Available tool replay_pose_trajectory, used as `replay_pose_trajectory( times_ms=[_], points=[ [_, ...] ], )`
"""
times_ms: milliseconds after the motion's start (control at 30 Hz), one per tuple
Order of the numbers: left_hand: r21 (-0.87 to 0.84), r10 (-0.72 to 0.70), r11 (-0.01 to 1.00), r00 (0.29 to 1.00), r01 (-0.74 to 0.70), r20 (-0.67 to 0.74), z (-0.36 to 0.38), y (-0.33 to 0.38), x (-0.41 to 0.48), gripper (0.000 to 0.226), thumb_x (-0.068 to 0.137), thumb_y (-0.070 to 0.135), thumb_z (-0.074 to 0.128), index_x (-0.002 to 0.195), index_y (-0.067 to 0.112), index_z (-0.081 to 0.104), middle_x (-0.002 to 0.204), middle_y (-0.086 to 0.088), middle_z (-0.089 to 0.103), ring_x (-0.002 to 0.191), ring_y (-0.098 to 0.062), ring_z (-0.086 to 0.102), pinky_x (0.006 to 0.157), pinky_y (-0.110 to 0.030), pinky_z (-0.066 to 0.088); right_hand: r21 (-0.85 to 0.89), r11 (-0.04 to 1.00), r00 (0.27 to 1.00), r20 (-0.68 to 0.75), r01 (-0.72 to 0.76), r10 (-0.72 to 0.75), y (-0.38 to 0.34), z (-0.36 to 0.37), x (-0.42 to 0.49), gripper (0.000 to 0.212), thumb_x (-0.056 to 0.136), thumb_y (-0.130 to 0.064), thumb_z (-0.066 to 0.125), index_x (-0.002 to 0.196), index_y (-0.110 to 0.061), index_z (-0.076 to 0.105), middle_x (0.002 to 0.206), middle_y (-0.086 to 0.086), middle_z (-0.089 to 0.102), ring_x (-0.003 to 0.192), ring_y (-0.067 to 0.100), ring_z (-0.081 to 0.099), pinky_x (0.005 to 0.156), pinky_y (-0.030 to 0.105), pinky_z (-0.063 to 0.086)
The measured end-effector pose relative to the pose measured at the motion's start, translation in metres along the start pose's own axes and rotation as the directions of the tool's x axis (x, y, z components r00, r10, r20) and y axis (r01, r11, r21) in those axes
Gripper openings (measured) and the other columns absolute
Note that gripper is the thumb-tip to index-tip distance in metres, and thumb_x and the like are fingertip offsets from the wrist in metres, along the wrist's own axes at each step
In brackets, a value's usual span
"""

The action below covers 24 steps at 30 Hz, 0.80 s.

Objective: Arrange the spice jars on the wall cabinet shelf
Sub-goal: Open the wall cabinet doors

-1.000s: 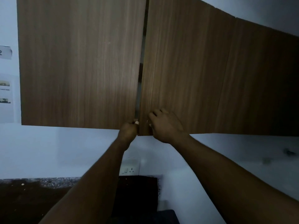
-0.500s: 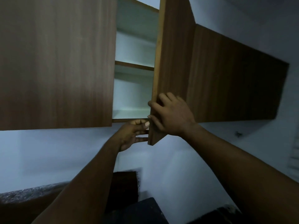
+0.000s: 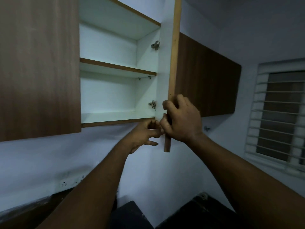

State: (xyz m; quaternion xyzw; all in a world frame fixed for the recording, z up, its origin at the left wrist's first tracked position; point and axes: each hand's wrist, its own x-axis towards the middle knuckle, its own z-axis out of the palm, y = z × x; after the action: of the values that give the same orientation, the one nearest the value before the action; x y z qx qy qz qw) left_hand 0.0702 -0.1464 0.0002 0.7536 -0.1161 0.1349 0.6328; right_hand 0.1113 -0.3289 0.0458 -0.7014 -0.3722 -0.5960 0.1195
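Cabinet door [image 3: 172, 63] wider open, right hand [image 3: 183, 119] round its edge

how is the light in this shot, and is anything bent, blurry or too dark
Head view: dim, with a bluish cast; the white cabinet inside is the brightest part. Head view: wide-angle bending curves the far door at its corner, the window is soft, and the counter is nearly black.

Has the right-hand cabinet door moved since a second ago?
Yes. The cabinet door has swung outward, away from the closed left door, exposing the shelf.
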Motion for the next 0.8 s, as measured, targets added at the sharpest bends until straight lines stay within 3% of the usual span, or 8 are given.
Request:
replay_pose_trajectory(
  times_ms=[200,267,433,667,800],
  points=[
    [0.294,0.113,0.953,0.986,-0.074,-0.12,0.047,0.0,0.031,0.073,0.076,0.049,0.087,0.138,0.036,0.05,0.147,0.01,0.049,0.115,-0.018,0.063,0.087,-0.044,0.062,-0.027,0.991,0.991,-0.023,-0.131,0.13,0.035,-0.009,-0.022,0.027,0.083,-0.037,0.057,0.107,-0.025,0.052,0.096,-0.001,0.047,0.082,0.011,0.043,0.056,0.023,0.033],
    [0.424,0.213,0.895,0.967,-0.135,-0.143,0.066,-0.002,0.042,0.083,0.076,0.053,0.085,0.145,0.038,0.043,0.152,0.009,0.045,0.116,-0.018,0.061,0.087,-0.037,0.059,-0.039,0.985,0.986,-0.029,-0.167,0.166,0.049,-0.013,-0.031,0.027,0.084,-0.035,0.056,0.107,-0.023,0.053,0.097,0.0,0.049,0.084,0.013,0.045,0.057,0.024,0.034],
    [0.661,0.399,0.706,0.914,-0.255,-0.074,0.115,0.002,0.069,0.098,0.081,0.06,0.077,0.158,0.039,0.021,0.161,0.004,0.033,0.137,-0.023,0.049,0.104,-0.045,0.052,-0.127,0.95,0.958,-0.024,-0.286,0.285,0.089,-0.019,-0.054,0.024,0.087,-0.032,0.05,0.109,-0.022,0.054,0.097,-0.001,0.053,0.084,0.01,0.04,0.061,0.025,0.029],
    [0.846,0.305,0.466,0.944,-0.26,0.123,0.156,-0.013,0.098,0.106,0.089,0.052,0.073,0.163,0.038,0.0,0.173,0.006,0.004,0.15,-0.029,0.031,0.114,-0.049,0.042,-0.254,0.902,0.915,0.114,-0.35,0.387,0.15,-0.023,-0.083,0.025,0.097,-0.033,0.051,0.121,-0.024,0.051,0.102,0.001,0.062,0.089,0.019,0.054,0.066,0.031,0.044],
    [0.861,0.236,0.422,0.951,-0.284,0.198,0.171,-0.03,0.112,0.11,0.089,0.044,0.076,0.164,0.037,-0.004,0.173,0.009,-0.004,0.154,-0.027,0.02,0.118,-0.048,0.037,-0.248,0.881,0.866,0.206,-0.404,0.455,0.18,-0.021,-0.101,0.031,0.096,-0.032,0.058,0.125,-0.028,0.046,0.112,0.002,0.062,0.098,0.021,0.056,0.072,0.032,0.046]
  ],
)
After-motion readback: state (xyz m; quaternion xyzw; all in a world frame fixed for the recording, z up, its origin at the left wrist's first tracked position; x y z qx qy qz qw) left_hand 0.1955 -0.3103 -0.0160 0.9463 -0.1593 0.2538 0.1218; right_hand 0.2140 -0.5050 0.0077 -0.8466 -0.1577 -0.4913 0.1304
